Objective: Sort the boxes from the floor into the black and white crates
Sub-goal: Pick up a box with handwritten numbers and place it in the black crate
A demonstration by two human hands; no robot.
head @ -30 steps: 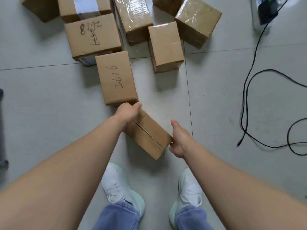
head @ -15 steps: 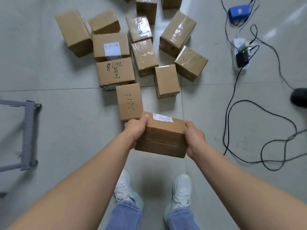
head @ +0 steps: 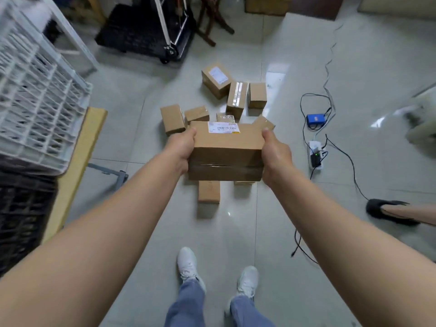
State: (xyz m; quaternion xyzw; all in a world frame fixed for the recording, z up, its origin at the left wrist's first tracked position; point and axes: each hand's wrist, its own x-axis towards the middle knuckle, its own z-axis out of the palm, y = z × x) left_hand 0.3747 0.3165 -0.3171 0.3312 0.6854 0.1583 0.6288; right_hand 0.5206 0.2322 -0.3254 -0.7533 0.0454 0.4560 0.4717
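I hold a brown cardboard box [head: 226, 149] with a white label on top, lifted well above the floor at mid frame. My left hand [head: 180, 147] grips its left end and my right hand [head: 274, 152] grips its right end. Several more cardboard boxes [head: 215, 79] lie on the tiled floor beyond and beneath it, partly hidden by the held box. A white crate [head: 35, 100] stands at the left on a wooden table, and a black crate [head: 21, 215] sits just below it at the left edge.
A black platform trolley [head: 146, 31] stands at the back. Black cables [head: 339, 166], a power strip [head: 315, 153] and a blue device [head: 316, 119] lie on the floor at right. Another person's black shoe [head: 387, 211] is at the right. My white shoes [head: 188, 263] are below.
I have stood up with the box, lifting it from the floor to chest height in both hands. The view has widened and the crates have come into sight at left.
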